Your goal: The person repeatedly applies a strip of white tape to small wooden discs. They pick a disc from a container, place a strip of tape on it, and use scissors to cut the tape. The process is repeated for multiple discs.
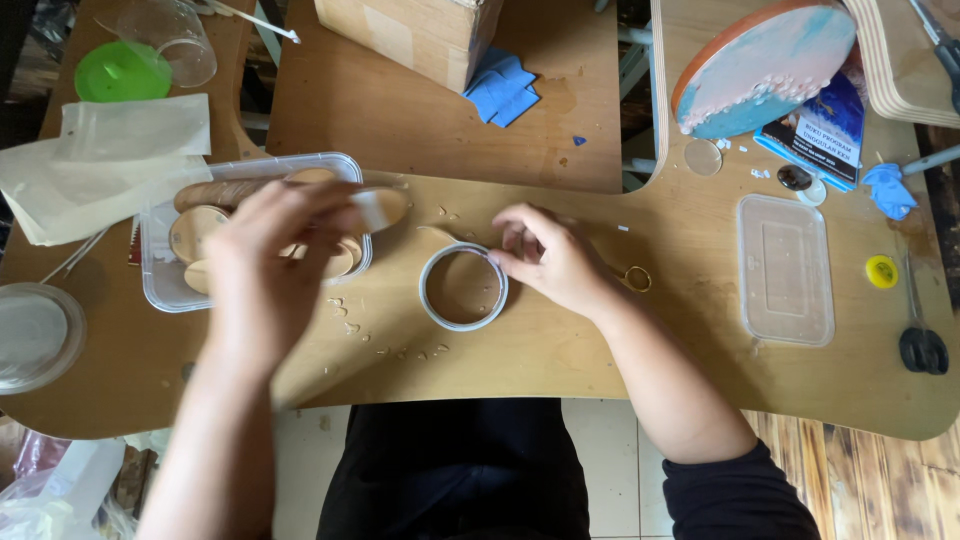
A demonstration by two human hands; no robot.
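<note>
left hand (pixel 275 240): wooden disc (pixel 383 207) gripped over tray (pixel 160 290) | right hand (pixel 548 258): ring (pixel 463 287) rim pinched, counter (pixel 560 350) centre

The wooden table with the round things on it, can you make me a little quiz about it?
1. True or false: the right hand touches the white round ring.
2. Which is nearest the left hand? A) yellow round cap B) clear plastic tub of wooden discs C) black-handled scissors
3. Fill in: beside the folded blue cloth stands a cardboard ____.

Key: 1 true; 2 B; 3 box.
</note>
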